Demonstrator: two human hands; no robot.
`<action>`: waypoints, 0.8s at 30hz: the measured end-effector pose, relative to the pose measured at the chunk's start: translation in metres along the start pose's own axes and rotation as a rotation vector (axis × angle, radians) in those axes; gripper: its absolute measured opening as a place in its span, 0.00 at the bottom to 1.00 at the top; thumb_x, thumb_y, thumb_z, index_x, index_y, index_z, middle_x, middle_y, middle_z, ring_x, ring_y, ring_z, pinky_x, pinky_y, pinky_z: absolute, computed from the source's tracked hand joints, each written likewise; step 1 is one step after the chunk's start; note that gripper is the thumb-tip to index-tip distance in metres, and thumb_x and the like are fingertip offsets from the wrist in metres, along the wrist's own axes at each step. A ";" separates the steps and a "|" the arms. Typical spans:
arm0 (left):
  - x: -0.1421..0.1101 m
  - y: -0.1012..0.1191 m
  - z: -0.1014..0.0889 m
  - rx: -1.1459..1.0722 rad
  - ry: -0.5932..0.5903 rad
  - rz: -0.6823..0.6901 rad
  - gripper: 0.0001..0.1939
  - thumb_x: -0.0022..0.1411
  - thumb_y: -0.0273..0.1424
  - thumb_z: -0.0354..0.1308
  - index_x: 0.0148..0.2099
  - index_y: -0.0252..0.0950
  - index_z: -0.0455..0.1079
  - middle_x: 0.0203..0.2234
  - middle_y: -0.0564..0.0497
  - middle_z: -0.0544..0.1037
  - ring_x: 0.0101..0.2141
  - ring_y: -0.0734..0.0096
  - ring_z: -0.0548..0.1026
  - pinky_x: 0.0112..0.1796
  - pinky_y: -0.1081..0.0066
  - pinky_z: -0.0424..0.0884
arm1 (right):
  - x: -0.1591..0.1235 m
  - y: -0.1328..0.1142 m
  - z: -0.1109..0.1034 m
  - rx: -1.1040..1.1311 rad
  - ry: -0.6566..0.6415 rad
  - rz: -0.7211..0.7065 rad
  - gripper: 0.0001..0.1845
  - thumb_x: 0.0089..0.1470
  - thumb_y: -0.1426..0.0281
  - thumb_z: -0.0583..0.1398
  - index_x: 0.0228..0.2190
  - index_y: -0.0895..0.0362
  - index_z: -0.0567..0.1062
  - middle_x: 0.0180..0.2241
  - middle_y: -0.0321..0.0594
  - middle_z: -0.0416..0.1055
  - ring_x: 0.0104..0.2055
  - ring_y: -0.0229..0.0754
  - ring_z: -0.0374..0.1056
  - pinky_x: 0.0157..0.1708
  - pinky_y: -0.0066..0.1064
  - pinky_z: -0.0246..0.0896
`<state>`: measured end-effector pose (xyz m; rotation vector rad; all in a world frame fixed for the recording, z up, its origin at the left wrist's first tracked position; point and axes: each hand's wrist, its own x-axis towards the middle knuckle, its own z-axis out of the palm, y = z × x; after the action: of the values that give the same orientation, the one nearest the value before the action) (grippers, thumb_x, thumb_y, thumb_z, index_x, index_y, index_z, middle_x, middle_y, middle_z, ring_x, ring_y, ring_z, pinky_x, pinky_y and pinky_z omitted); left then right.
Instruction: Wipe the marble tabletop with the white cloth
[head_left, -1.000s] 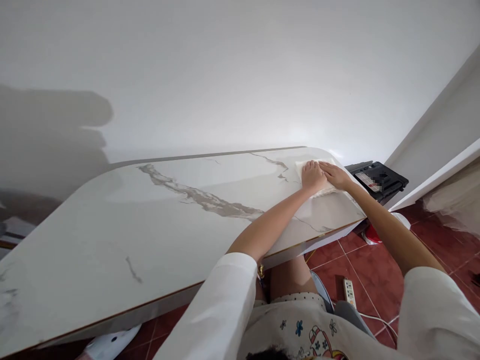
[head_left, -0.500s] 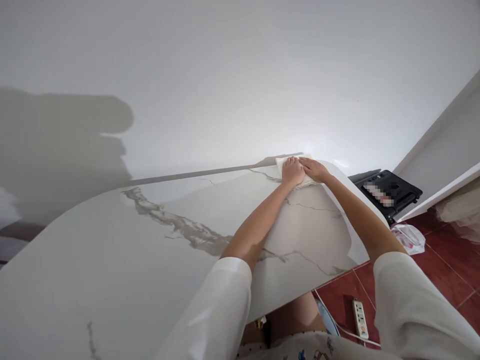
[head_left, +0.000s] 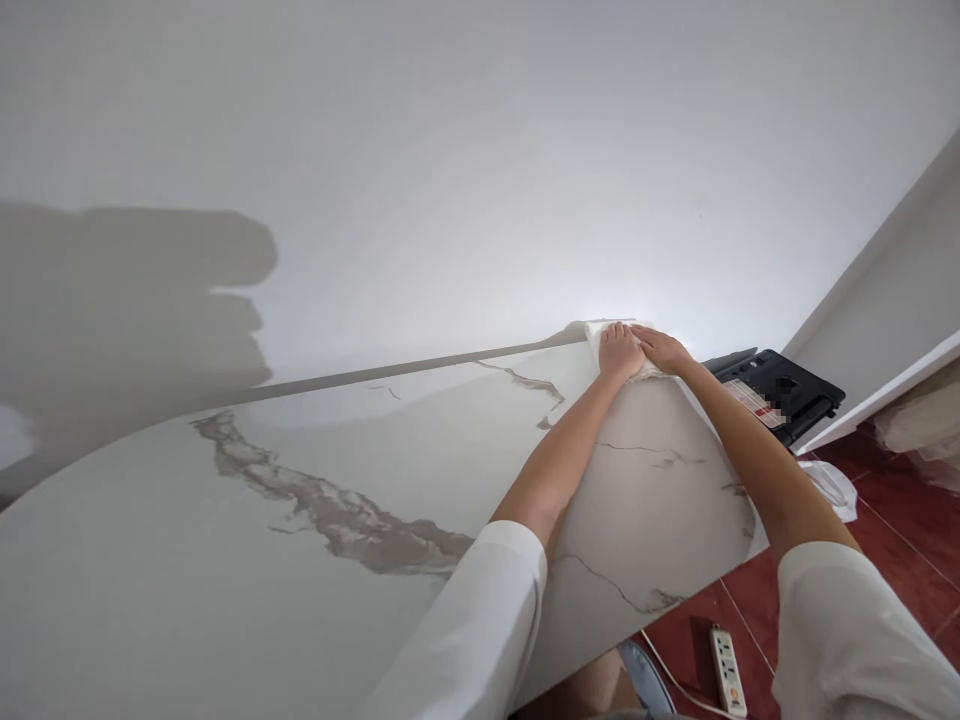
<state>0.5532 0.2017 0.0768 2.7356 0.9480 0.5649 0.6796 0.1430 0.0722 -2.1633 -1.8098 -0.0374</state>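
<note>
A folded white cloth (head_left: 596, 334) lies on the far right end of a white marble-patterned tabletop (head_left: 360, 440), close to the wall. My left hand (head_left: 621, 352) presses down on it with bent fingers gripping the fabric. Beside it, my right hand (head_left: 661, 350) bears on the cloth's right side, its fingertips pointing at the left hand and holding the fabric down. Most of the cloth's middle is hidden beneath both hands.
The white wall (head_left: 450, 180) runs along the table's back edge. Past the right end stands a black case (head_left: 806, 385). On the red tiled floor (head_left: 900, 520) are a white plastic bag (head_left: 831, 487) and a power strip (head_left: 727, 670) with its cord.
Both hands have slid the cloth to the right along the tabletop, towards its far right end. My view has shifted a little, and the table's veins appear farther left.
</note>
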 end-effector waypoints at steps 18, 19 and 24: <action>-0.125 0.105 -0.007 -0.061 0.013 0.107 0.28 0.66 0.32 0.40 0.64 0.21 0.53 0.63 0.35 0.57 0.63 0.55 0.52 0.61 0.58 0.48 | -0.167 0.010 -0.033 -0.037 -0.006 -0.017 0.28 0.62 0.62 0.41 0.62 0.52 0.58 0.64 0.35 0.52 0.66 0.45 0.46 0.64 0.45 0.43; -0.133 0.110 -0.008 -0.058 0.024 0.115 0.28 0.66 0.32 0.40 0.64 0.21 0.53 0.62 0.35 0.57 0.63 0.55 0.53 0.61 0.58 0.48 | -0.177 0.007 -0.035 -0.046 0.000 -0.020 0.28 0.62 0.62 0.41 0.62 0.52 0.58 0.64 0.34 0.52 0.66 0.45 0.46 0.64 0.44 0.43; -0.173 0.124 -0.018 -0.039 0.026 0.162 0.28 0.66 0.32 0.41 0.63 0.18 0.54 0.62 0.34 0.58 0.62 0.54 0.54 0.60 0.59 0.50 | -0.223 -0.013 -0.042 -0.132 0.033 -0.035 0.30 0.62 0.64 0.40 0.61 0.58 0.60 0.63 0.41 0.54 0.65 0.46 0.48 0.64 0.43 0.44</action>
<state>0.4899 -0.0026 0.0797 2.7928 0.7173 0.6407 0.6312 -0.0789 0.0653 -2.2048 -1.8754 -0.2056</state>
